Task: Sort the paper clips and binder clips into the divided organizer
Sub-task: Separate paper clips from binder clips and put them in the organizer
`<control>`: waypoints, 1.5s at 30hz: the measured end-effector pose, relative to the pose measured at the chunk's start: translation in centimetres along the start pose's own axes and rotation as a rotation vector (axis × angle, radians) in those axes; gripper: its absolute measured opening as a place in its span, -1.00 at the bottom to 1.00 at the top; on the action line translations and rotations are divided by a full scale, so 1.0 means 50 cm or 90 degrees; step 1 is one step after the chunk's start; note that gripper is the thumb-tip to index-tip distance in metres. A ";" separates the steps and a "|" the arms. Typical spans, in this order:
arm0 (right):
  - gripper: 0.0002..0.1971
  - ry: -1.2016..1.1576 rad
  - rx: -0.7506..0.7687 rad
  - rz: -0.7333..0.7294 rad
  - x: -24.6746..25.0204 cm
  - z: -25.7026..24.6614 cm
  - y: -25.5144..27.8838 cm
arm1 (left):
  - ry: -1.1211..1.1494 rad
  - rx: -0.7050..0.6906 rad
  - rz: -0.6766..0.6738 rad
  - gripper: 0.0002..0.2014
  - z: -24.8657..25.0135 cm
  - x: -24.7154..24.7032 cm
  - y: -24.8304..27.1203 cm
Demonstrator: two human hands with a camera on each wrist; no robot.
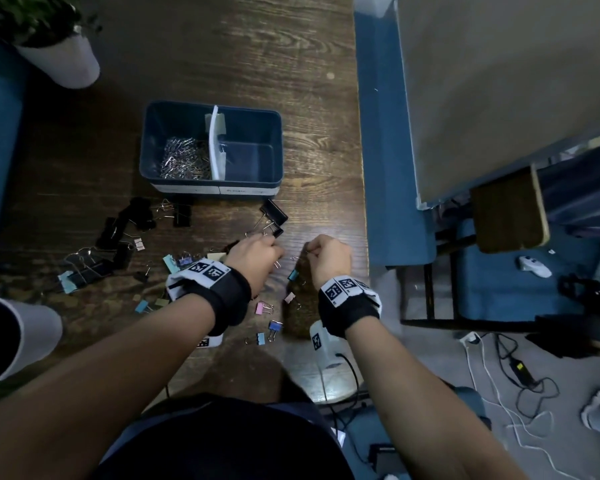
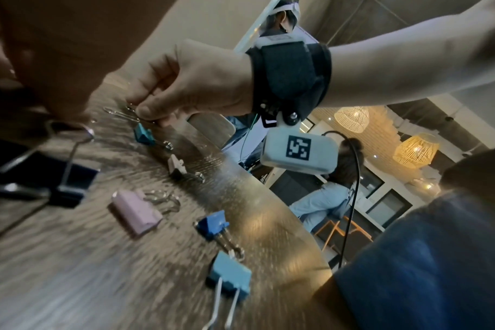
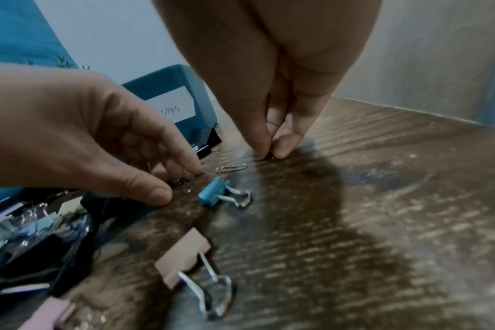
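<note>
On the wooden table (image 1: 309, 109), in front of the divided organizer (image 1: 211, 147) with paper clips (image 1: 184, 162) heaped in its left compartment, the right hand (image 1: 328, 259) pinched a small clip (image 3: 266, 156); the left hand (image 1: 253, 259), fingers curled, pressed down among binder clips (image 1: 125, 237); whether it gripped one, I couldn't tell.

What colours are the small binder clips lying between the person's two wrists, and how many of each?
teal clip: 1
peach clip: 1
pink clip: 1
blue clip: 1
light blue clip: 1
Total: 5
</note>
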State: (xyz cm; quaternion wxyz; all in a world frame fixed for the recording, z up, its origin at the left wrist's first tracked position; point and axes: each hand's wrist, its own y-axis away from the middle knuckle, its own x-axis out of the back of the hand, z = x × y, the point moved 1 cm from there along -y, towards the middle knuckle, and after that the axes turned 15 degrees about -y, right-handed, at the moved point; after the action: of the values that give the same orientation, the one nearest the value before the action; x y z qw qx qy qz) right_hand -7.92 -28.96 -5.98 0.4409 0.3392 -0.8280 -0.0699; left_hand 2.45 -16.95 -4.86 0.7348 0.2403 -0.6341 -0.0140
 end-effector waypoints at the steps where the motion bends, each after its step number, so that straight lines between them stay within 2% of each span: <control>1: -0.83 -0.009 -0.011 -0.006 0.000 0.000 -0.002 | -0.007 0.001 -0.001 -0.69 -0.001 0.000 0.000; 6: -0.82 -0.069 -0.023 -0.056 0.007 -0.004 0.002 | -0.074 -0.035 -0.025 -0.74 0.003 0.002 0.001; 11: -0.84 -0.069 0.064 -0.089 0.020 -0.005 0.024 | -0.121 -0.053 -0.051 -0.78 0.007 0.005 -0.003; 16: -0.78 -0.005 0.109 -0.116 0.020 -0.017 0.030 | -0.096 -0.013 -0.063 -0.88 0.007 0.003 -0.003; 24: -0.80 0.061 0.060 -0.106 0.007 -0.032 0.034 | -0.172 0.020 -0.129 -0.91 0.028 0.030 -0.016; 30: -0.87 0.043 0.077 -0.092 0.009 -0.030 0.041 | -0.150 0.028 -0.117 -0.89 0.027 0.033 -0.008; 33: -0.82 0.050 0.086 -0.082 0.010 -0.032 0.049 | -0.143 0.024 -0.118 -0.88 0.021 0.040 -0.002; 38: -0.80 0.082 0.048 -0.077 0.005 -0.049 0.054 | -0.129 0.034 -0.119 -0.95 0.024 0.044 0.001; 41: -0.77 0.093 0.023 -0.083 0.003 -0.059 0.052 | -0.102 0.049 -0.123 -0.90 0.028 0.047 -0.004; 45: -0.82 0.085 -0.010 -0.094 0.000 -0.062 0.048 | -0.116 0.055 -0.128 -0.92 0.031 0.045 -0.004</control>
State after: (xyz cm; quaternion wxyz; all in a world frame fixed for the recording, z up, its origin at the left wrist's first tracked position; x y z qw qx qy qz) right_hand -6.72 -26.56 -3.09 0.4915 0.3996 -0.7690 -0.0857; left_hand 1.46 -18.36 -2.73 0.6583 0.3318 -0.6707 -0.0820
